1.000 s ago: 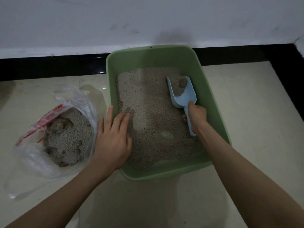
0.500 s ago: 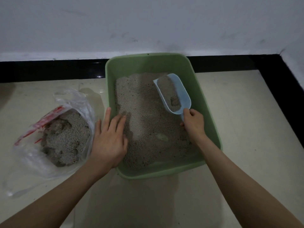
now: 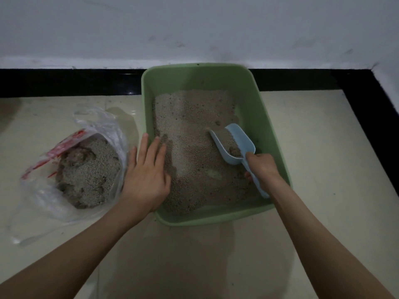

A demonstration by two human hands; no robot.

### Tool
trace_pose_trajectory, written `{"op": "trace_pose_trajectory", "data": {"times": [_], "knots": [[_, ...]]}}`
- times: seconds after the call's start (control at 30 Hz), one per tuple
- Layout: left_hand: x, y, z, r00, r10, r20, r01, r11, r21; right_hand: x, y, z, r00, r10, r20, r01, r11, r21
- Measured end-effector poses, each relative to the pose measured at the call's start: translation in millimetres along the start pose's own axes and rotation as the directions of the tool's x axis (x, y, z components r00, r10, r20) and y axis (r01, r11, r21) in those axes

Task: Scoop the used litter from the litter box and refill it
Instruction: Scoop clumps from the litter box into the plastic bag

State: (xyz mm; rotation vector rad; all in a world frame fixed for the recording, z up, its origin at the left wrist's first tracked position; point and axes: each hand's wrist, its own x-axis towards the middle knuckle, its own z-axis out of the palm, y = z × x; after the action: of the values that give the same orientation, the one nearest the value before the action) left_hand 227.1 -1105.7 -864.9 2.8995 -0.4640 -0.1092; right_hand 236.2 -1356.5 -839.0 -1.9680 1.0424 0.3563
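Note:
A green litter box [image 3: 269, 117] stands on the floor against the wall, holding grey litter [image 3: 190, 126]. My right hand [image 3: 262, 169] grips the handle of a light blue scoop [image 3: 237, 141] whose bowl lies low in the litter on the right side and carries some litter and a clump. My left hand [image 3: 146, 175] rests flat with straight fingers on the box's left rim, its fingertips reaching onto the litter. To the left lies a clear plastic bag [image 3: 43, 190] with red print, open and holding used litter [image 3: 86, 171].
The white wall and a black floor border [image 3: 64, 83] run behind the box, and the border turns down the right side [image 3: 371, 108]. Cream tiled floor [image 3: 323, 147] spreads to the right of the box and in front of it.
The scoop has come down from a raised tilt to sit low in the litter on the right, nearer me. My left hand stays on the left rim.

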Motion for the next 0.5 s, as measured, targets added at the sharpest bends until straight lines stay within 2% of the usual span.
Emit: {"op": "trace_pose_trajectory", "data": {"times": [0.23, 0.37, 0.5], "knots": [[0.6, 1.2, -4.1, 1.0, -0.009, 0.02, 0.01, 1.0, -0.009, 25.7, -38.6, 33.1, 0.999, 0.026, 0.046, -0.032, 0.989, 0.142], [-0.8, -1.0, -4.7, 1.0, -0.001, 0.001, 0.001, 0.999, -0.051, 28.4, -44.6, 48.6, 0.999, 0.035, 0.027, -0.04, 0.97, 0.238], [-1.4, -2.9, -4.2, 1.0, 0.006, 0.008, -0.006, 0.999, -0.038, 24.6, -33.3, 49.8, 1.0, -0.002, -0.025, 0.008, 0.966, 0.257]]}}
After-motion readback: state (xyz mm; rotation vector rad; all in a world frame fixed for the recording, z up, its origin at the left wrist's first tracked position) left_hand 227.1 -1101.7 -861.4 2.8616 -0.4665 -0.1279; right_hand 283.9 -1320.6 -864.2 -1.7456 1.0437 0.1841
